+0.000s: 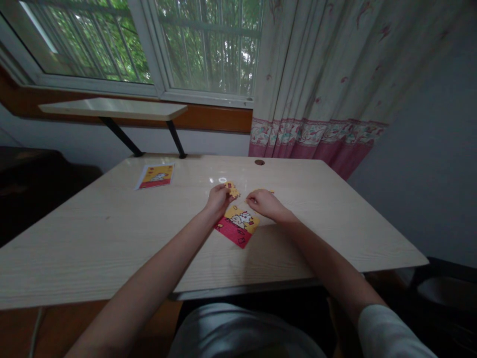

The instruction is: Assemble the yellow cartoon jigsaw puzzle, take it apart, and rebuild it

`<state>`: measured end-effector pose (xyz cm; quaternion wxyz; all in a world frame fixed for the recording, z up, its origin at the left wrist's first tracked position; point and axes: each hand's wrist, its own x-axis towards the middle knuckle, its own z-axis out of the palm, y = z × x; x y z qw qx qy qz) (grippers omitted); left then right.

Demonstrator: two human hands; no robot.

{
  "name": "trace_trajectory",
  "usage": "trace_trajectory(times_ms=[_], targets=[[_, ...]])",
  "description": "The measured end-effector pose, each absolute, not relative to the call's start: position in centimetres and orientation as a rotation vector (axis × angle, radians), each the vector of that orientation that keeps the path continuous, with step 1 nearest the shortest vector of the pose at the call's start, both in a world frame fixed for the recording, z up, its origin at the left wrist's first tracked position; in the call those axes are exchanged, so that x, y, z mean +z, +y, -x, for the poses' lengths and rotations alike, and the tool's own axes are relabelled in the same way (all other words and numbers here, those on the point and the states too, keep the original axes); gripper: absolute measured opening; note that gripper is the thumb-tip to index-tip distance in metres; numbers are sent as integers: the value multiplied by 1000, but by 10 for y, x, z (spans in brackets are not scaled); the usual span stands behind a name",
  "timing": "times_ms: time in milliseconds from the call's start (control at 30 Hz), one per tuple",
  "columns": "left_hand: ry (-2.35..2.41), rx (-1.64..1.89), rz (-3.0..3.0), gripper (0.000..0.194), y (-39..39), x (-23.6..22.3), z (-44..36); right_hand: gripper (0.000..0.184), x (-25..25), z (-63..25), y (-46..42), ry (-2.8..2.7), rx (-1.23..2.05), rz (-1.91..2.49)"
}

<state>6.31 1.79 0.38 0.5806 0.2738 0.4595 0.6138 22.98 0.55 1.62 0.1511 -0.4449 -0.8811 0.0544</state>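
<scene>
Here's the red-and-yellow puzzle (240, 233), flat before me, one corner aimed at the front edge, a strip of tabletop (238, 271) between. My left hand (218, 198) closes on a yellow section (233, 190) just beyond; my right hand (265, 203) curls in, and I can't tell if it holds anything. Wood stretches wide both sides; a picture card (158, 178) lies back left, near the shelf legs (176, 139).
</scene>
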Motion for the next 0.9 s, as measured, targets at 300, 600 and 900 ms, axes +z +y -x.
trace_trajectory(times_ms=[300,600,900], targets=[[997,1331,-744,8,10,6,-69,26,13,-243,17,-2153,193,1370],[910,1211,-955,29,3,5,-72,27,2,-219,17,-1669,791,1137],[873,1207,-972,25,5,2,-72,22,3,-222,25,-1364,1073,1088]])
